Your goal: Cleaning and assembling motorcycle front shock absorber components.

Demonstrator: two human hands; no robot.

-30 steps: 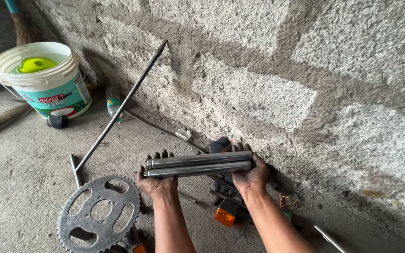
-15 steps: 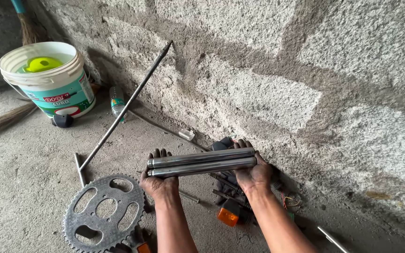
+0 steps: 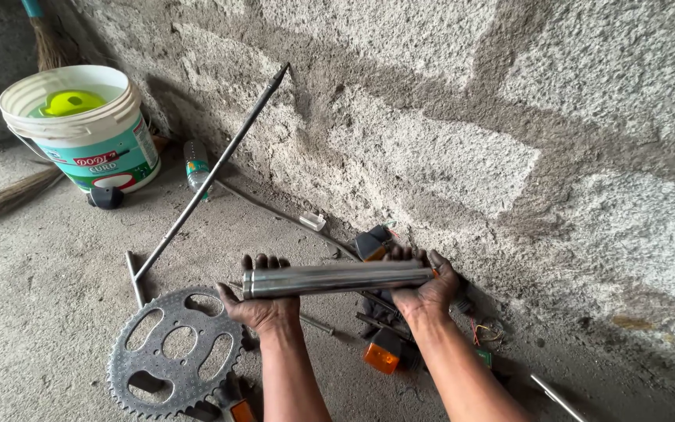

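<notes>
Rough concrete floor (image 3: pixel 33 281) against a grey block wall (image 3: pixel 470 117). We see the left hand (image 3: pixel 259 306) and right hand (image 3: pixel 425 291) cupped palm-up under two shiny metal tubes (image 3: pixel 337 279), fingers curled around the ends, tubes level. Below-left of the tubes lies a sprocket (image 3: pixel 175 352); far upper-left, a white bucket (image 3: pixel 80 129); a long rod (image 3: pixel 212 176) leans on the wall.

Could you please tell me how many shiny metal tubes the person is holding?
2: both metal tubes lie side by side, gripped by the left hand and right hand. Others may be hidden.
</notes>
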